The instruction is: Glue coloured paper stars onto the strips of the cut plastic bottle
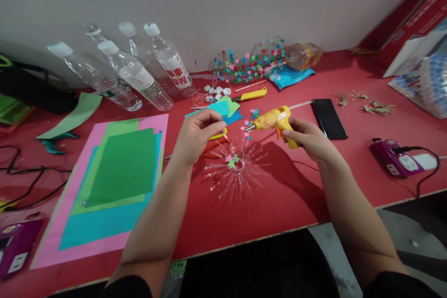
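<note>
My right hand grips the handle of a yellow hot glue gun, with a glue stick poking out of its back end. The metal nozzle points left, toward my other hand. Thumb and fingertips of my left hand are pinched together; what they hold is too small to make out. Below and between both hands lies a clear plastic piece cut into thin strips that spread like rays. Light green and pink stars sit near its centre. Scissors with a yellow handle lie partly behind my left hand.
Several clear bottles stand at the back left, near stacked coloured sheets. A star-covered clear bottle lies against the wall. A yellow utility knife, loose stars, a black phone and a purple power socket are around.
</note>
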A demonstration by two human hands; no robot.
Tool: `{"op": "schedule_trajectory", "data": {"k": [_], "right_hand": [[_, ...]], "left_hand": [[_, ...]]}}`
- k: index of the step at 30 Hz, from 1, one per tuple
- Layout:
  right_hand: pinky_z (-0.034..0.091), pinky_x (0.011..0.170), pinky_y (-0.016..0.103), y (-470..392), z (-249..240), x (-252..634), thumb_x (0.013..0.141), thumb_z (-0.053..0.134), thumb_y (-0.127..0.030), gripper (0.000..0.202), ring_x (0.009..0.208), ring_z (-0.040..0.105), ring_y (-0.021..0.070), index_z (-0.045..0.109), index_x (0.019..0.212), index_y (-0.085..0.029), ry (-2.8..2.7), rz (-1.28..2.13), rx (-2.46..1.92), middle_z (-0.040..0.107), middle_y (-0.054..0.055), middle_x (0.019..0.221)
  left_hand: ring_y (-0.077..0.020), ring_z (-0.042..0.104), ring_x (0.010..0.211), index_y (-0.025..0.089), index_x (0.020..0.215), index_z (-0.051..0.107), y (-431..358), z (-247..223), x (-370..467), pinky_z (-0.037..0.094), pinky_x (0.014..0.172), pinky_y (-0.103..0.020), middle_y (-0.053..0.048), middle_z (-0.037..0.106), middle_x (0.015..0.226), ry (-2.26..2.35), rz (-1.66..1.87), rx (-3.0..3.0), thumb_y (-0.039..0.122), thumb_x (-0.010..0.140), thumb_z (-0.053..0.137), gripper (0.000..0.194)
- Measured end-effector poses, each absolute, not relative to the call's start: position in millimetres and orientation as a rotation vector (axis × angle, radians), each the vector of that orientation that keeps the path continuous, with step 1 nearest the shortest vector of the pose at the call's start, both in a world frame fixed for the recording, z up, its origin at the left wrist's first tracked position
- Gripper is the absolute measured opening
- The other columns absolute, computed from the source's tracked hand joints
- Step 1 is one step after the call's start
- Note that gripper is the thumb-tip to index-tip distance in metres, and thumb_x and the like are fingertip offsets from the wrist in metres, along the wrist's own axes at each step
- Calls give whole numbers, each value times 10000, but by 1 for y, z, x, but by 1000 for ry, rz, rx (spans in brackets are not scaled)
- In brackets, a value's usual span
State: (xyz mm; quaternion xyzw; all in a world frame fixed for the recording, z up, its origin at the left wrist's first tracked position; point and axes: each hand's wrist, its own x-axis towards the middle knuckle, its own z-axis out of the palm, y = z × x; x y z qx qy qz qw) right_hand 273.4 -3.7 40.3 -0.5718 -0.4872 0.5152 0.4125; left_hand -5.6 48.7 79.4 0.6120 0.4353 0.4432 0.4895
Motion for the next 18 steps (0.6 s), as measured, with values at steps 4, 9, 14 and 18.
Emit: {"op": "schedule_trajectory", "data": {"k": [4,9,14,18], "right_hand": [[440,570,256,-12,42,255,647,771,-357,318,621,558,111,632,876,-183,-1021,1496,-1268,632,13,786],[346,461,254,-23,37,241,804,643,-412,236,496,451,86,630,853,-182,-1152,1478,-1148,623,13,743],[382,511,268,-32,43,233,784,665,-516,288,621,492,132,648,851,-236,-1330,1315,-1236,623,25,795],[399,500,273,-37,46,227,778,659,-530,298,638,523,153,681,882,-252,-1331,1282,-1291,629,26,784]], "left_hand": [[-119,544,656,191,641,654,47,76,2,455,667,-262,19,607,662,1076,1006,1501,250,654,716,86],[-123,526,639,188,646,644,44,73,8,436,647,-270,13,604,662,1108,952,1559,276,668,697,106],[-124,506,631,191,626,632,41,73,10,423,623,-267,12,590,652,1146,960,1602,248,673,680,88],[-118,492,624,188,626,623,39,73,11,407,614,-260,18,570,640,1143,957,1637,235,699,661,94]]}}
